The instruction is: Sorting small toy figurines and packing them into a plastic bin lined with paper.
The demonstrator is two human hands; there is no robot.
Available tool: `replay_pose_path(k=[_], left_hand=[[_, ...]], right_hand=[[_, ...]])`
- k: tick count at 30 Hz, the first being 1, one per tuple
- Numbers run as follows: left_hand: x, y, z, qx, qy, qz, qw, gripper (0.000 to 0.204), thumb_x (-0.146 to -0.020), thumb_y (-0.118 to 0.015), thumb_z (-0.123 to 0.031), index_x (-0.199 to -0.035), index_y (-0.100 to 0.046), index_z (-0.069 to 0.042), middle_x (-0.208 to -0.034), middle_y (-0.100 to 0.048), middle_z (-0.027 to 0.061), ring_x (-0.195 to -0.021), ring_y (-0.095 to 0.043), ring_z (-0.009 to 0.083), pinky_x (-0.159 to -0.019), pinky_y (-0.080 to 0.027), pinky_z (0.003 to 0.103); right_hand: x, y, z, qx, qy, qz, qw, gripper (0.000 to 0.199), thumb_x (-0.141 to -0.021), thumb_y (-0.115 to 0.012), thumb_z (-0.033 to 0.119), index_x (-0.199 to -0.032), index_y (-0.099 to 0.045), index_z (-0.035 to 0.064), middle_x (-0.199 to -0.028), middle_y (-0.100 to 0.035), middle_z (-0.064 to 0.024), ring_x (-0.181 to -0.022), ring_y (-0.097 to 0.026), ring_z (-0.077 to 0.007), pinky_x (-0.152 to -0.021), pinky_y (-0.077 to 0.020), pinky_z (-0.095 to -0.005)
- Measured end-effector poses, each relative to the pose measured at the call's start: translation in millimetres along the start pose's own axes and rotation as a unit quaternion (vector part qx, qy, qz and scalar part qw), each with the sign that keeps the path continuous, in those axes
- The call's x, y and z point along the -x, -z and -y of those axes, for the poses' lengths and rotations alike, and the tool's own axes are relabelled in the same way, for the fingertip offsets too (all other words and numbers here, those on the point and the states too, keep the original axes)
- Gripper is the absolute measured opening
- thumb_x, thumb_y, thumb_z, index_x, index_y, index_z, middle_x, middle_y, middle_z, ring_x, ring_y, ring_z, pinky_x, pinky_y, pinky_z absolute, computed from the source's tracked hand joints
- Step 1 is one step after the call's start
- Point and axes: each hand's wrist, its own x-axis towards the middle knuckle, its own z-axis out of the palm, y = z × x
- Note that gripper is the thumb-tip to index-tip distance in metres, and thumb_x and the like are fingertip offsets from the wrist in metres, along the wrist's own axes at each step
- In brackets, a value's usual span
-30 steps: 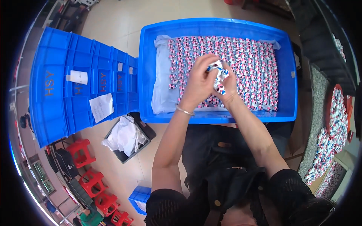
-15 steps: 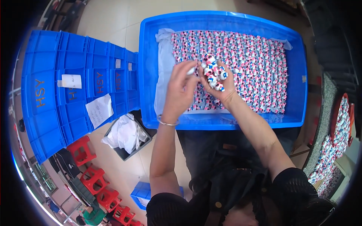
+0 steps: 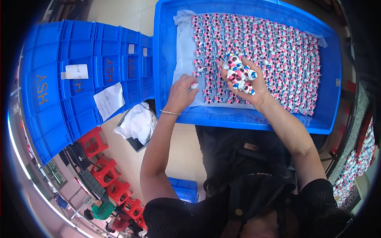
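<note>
White and pink show on the small figurine (image 3: pixel 194 85) pinched between the thumb and forefinger of the left hand (image 3: pixel 182 94). Those fingers hide much of it, so I cannot tell its long axis, nor whether it touches the white liner (image 3: pixel 182 51) or hangs just above it.

The relation that matters is this: with twelve at the top of the picture, the near end of the leftmost file (image 3: pixel 197 74) lies just beside the piece at about one o'clock. The next file reaches further toward the person and passes near at three to four o'clock. The left hand is the nearer one to that corner of the layout.

The right hand (image 3: pixel 258 83) is well apart from it, at three o'clock, cupped palm-up with its fingers curled round a loose cluster of figurines (image 3: pixel 239 75). These point in mixed directions, unlike the ordered rows (image 3: pixel 226 29) beneath and beyond.

Around everything runs the blue tub (image 3: pixel 331 113), its right wall at three o'clock from the cupped hand. Further out from the left hand, a stack of blue crates (image 3: pixel 85 107) stands at nine o'clock, and a dark bin with white sheeting (image 3: pixel 139 123) sits at about eight.
</note>
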Motion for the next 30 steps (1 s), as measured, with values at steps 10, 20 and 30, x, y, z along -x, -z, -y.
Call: replay_pose_path(k=[10,20,30], left_hand=[[-6.1,-11.0,27.7,0.199,0.148,0.119,0.961,0.034,-0.079,-0.067,-0.012,-0.110,-0.058,0.000,-0.097,-0.062,0.0096,-0.074,-0.066,0.0157,-0.066,-0.053,0.026],[-29.8,-29.7,30.2,0.272,0.332,0.090,0.899,0.030,-0.079,-0.072,-0.025,-0.082,-0.051,-0.002,-0.074,-0.065,0.0102,-0.066,-0.065,0.0140,-0.061,-0.050,0.025],[-24.6,14.7,-79.1,0.144,-0.140,-0.135,0.970,0.033,-0.072,-0.079,-0.018,-0.096,-0.060,-0.004,-0.071,-0.056,0.0008,-0.058,-0.048,0.0052,-0.050,-0.039,0.020]], right_hand=[[26.1,-0.1,6.2,0.037,-0.015,-0.045,0.998,0.056,-0.089,-0.052,0.034,-0.122,-0.044,-0.0095,-0.103,-0.060,-0.0201,-0.091,-0.065,-0.0282,-0.065,-0.0601,-0.0406],[25.5,5.1,8.7,0.102,-0.040,-0.072,0.991,0.047,-0.089,-0.051,0.032,-0.118,-0.051,-0.0052,-0.107,-0.061,-0.0185,-0.091,-0.065,-0.0264,-0.059,-0.0596,-0.0378],[21.5,-5.2,-3.5,0.179,-0.035,-0.191,0.965,0.032,-0.089,-0.052,0.029,-0.110,-0.057,0.0056,-0.097,-0.065,-0.0125,-0.080,-0.067,-0.0243,-0.058,-0.0588,-0.0392]])
